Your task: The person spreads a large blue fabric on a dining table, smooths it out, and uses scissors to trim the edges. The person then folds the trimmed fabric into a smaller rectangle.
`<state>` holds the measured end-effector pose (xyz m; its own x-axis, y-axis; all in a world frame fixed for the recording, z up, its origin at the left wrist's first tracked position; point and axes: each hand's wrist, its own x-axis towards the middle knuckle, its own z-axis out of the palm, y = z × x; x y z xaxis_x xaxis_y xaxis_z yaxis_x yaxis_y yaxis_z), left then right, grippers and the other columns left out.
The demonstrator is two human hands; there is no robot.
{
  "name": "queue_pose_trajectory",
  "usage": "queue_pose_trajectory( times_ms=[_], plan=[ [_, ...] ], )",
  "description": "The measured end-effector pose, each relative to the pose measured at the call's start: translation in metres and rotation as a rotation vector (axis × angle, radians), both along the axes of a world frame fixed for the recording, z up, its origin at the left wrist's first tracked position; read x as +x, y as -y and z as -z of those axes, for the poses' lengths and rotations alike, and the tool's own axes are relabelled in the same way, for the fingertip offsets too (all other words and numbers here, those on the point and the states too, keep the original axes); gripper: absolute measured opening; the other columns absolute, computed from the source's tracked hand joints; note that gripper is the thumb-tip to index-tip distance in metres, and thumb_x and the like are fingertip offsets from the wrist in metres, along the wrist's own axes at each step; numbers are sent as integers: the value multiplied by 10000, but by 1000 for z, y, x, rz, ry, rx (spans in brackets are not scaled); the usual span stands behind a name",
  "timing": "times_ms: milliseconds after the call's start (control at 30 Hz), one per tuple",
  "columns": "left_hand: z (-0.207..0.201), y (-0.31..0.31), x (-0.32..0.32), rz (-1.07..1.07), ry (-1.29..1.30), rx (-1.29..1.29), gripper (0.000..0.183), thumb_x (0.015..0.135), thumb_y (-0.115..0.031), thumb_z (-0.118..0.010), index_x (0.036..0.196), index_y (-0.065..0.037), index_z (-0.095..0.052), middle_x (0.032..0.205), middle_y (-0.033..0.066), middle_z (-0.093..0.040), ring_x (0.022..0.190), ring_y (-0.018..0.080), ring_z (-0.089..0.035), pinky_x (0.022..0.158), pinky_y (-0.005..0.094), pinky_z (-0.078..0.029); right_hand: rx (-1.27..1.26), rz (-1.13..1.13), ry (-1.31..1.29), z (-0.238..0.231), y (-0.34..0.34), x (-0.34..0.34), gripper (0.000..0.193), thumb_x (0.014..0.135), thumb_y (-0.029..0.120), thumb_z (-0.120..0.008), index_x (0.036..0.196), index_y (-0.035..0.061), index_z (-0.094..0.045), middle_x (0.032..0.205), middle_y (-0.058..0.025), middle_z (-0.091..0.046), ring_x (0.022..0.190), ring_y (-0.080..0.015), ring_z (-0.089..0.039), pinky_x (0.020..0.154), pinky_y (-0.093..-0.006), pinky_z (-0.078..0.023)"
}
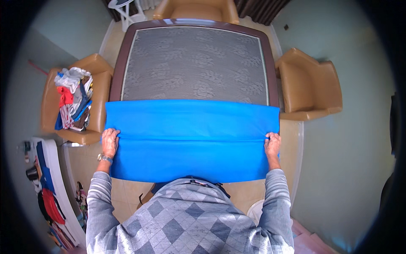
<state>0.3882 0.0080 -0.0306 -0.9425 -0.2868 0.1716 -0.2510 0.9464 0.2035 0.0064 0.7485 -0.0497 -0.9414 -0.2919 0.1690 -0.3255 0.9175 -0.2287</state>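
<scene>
A wide blue cloth (192, 161) stretches across the near end of the table, its far part lying on the tabletop and its near part hanging toward my waist. One straight crease or edge runs across it between my hands. At its left side my left hand (110, 142) pinches the cloth, a metal watch on the wrist. My right hand (272, 144) pinches the right side at about the same height, and small wrinkles spread from those fingers. Both hands are closed on the fabric. Whatever lies beneath the cloth is hidden.
The table (117, 80) has a dark brown rim and a grey leaf-patterned top. Tan armchairs stand left, right (306, 86) and beyond it. Folded clothes (75, 99) are heaped on the left chair. A white shelf (63, 186) with clothes stands lower left, a small white table (126, 10) far left.
</scene>
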Motion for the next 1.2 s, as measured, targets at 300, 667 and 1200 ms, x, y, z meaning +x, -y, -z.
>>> queue_pose_trajectory(
  times_ms=[300,667,1200],
  plan=[
    [-10,-1,-4,-23,47,-7,314,791,-36,-802,1098,-97,-782,1021,114,-651,1033,351,-627,935,476,-514,22,5,33,9,-5,-1,281,767,-70,-779,977,111,-729,1051,-134,-719,1076,-377,-655,985,-487,-537],
    [-19,-16,43,-152,190,-97,437,1041,-323,-700,1444,-153,-692,1563,193,-558,1411,410,-529,1173,549,-413,13,-30,45,14,-13,-3,158,886,-61,-689,986,49,-744,1076,-154,-728,1066,-360,-637,933,-481,-538],
    [-26,-9,-73,-80,-65,-41,477,1010,-184,-722,1452,-41,-612,1517,221,-592,1421,415,-546,1224,553,-398,29,-112,47,-33,76,-14,355,930,155,-756,1272,67,-735,1289,-194,-737,1226,-405,-664,1103,-510,-507]
  ],
)
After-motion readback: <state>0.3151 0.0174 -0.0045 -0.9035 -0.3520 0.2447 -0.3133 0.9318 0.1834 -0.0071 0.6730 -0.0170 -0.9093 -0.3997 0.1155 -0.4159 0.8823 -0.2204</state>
